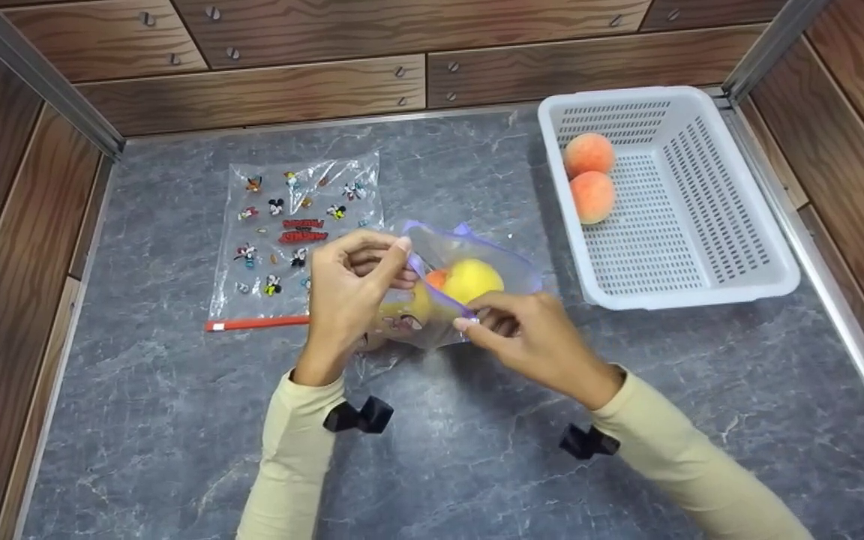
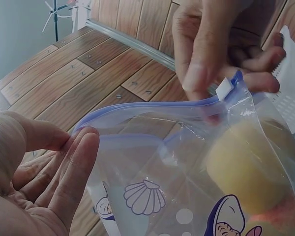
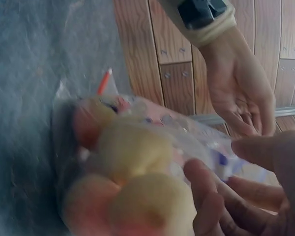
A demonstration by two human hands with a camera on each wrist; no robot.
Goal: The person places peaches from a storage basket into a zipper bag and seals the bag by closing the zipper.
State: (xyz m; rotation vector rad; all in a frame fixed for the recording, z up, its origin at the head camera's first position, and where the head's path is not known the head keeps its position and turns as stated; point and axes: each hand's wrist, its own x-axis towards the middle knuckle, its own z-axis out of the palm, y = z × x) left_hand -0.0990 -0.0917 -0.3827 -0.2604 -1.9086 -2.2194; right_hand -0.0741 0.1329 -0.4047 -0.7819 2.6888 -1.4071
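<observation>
Purple zip edge [image 2: 157, 104] on clear, cartoon-printed bag [image 1: 436, 330]; yellow fruit [image 1: 475, 280] inside, orange-red patch [image 1: 436, 280] at its 9 o'clock. Flat bag [image 1: 297, 247] at 9 o'clock: clear, red lettering [image 1: 303, 230], scattered multicoloured figures [image 1: 276, 205], red zip bar [image 1: 259, 324]. White slotted basket [image 1: 691, 298] at 2 o'clock, orange peaches [image 1: 589, 155] inside. Grey worktop [image 1: 162, 442], pale marble veining. Brown wood-grain panels [image 1: 289, 34] at 12 o'clock. Pale yellow sleeves [image 1: 293, 457], 4 and 7 o'clock.

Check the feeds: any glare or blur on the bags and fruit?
Head: white glare streaks on the flat bag; left wrist: shell print on the held bag reads clearly, with small glints nearby; right wrist: fruit visibly blurred.
</observation>
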